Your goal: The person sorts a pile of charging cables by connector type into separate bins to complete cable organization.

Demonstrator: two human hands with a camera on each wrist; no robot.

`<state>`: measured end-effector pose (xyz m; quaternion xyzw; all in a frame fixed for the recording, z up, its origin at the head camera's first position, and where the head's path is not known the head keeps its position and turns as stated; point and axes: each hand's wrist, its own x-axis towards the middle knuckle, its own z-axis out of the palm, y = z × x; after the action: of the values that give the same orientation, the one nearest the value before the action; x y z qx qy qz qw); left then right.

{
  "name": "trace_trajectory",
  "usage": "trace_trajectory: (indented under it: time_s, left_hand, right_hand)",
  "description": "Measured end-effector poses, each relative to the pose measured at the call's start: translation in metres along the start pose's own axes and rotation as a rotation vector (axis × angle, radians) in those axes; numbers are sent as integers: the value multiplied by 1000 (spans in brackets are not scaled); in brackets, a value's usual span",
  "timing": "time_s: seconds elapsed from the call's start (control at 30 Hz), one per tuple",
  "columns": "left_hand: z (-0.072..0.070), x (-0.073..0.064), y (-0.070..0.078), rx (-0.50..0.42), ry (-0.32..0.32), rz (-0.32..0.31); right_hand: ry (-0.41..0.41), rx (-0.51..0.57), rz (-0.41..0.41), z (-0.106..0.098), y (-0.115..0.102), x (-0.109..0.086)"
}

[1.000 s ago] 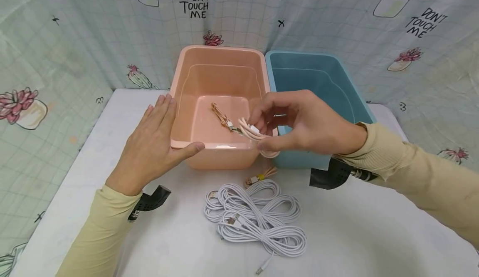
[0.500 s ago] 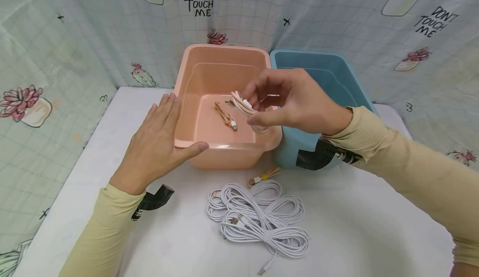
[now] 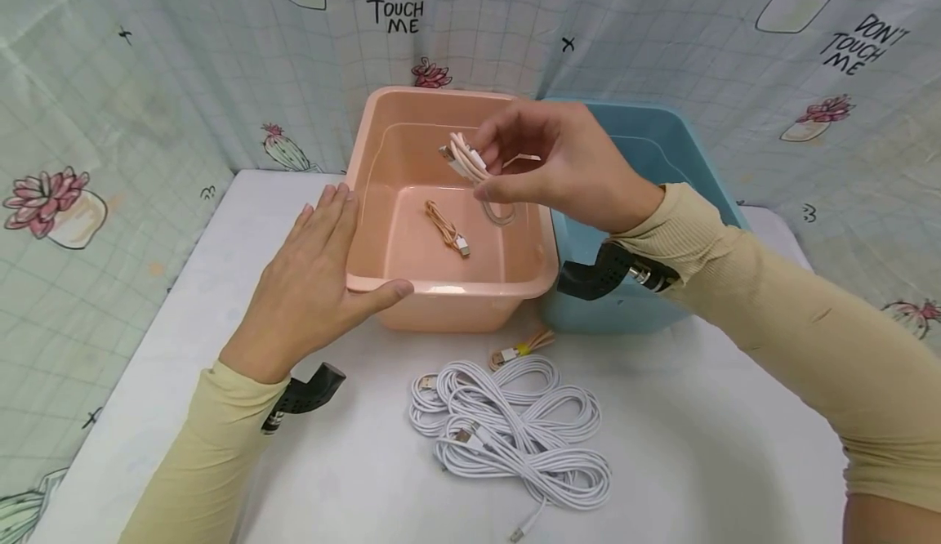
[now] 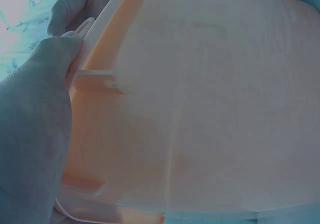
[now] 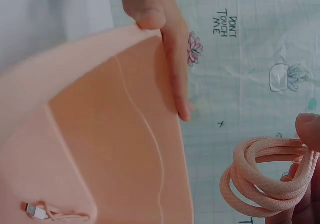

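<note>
My right hand point(image 3: 569, 164) pinches a coiled pink charging cable point(image 3: 466, 160) between thumb and fingers, above the peach bin point(image 3: 452, 288). The right wrist view shows the braided loops of this cable point(image 5: 267, 179) up close. On the bin's floor lies a tan cable point(image 3: 444, 229), bundled, with a silver USB plug. My left hand point(image 3: 297, 283) rests against the bin's near left corner, its fingers straight along the outer side and its thumb on the front rim. In the left wrist view the thumb point(image 4: 57, 54) touches the rim.
A blue bin point(image 3: 625, 307) stands right beside the peach one. In front on the white table point(image 3: 331, 462) lie several coiled white cables point(image 3: 515, 434) and a tan cable with a yellow tie point(image 3: 518, 350). A printed curtain point(image 3: 478, 29) hangs behind the bins.
My right hand has risen with the pink cable, from the peach bin's front right corner inward and away from me. My left hand stays at the bin's corner. The camera view shifts slightly.
</note>
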<state>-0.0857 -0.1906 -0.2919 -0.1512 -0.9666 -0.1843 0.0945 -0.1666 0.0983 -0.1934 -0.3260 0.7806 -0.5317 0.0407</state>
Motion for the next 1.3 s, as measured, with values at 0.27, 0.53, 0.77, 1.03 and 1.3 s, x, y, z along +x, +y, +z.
trace_trajectory:
  time_s: [0.27, 0.53, 0.77, 1.03, 1.3]
  left_hand:
    - [1, 0, 0, 5, 8, 6]
    - [1, 1, 0, 1, 3, 2]
    - [2, 1, 1, 2, 5, 2]
    - [3, 2, 0, 11, 11, 8]
    - [3, 1, 0, 5, 7, -2]
  right_hand:
    - [29, 0, 53, 1, 8, 16]
    - [47, 18, 96, 2, 18, 32]
    - [34, -5, 122, 5, 26, 48]
    - [35, -19, 152, 1, 39, 66]
    - [33, -53, 171, 2, 55, 81]
